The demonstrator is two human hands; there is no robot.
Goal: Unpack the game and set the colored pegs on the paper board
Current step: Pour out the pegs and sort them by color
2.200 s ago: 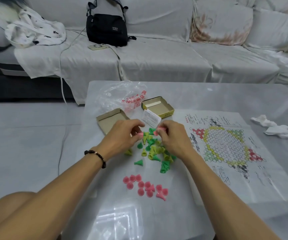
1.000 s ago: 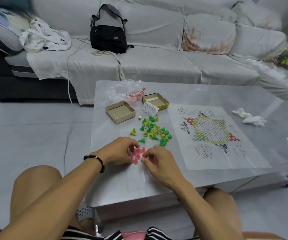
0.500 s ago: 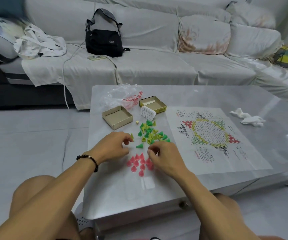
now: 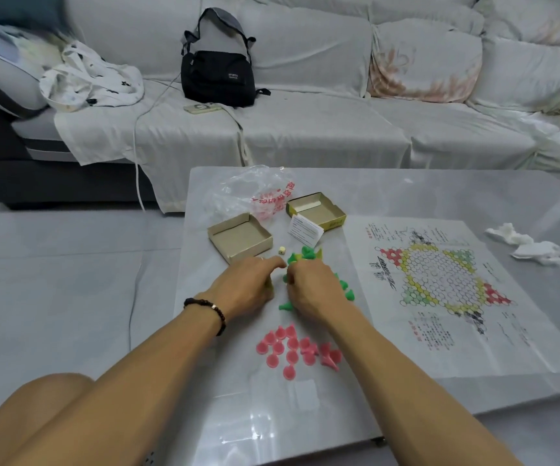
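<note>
Both my left hand (image 4: 248,287) and right hand (image 4: 312,290) curl over the green and yellow pegs (image 4: 309,255), left of the paper board (image 4: 440,287); whether either holds one, I cannot tell.

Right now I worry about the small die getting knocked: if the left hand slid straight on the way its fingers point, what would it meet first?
Probably the green and yellow pegs by its fingertips; the left hand points just below the die, though depth is unclear.
</note>
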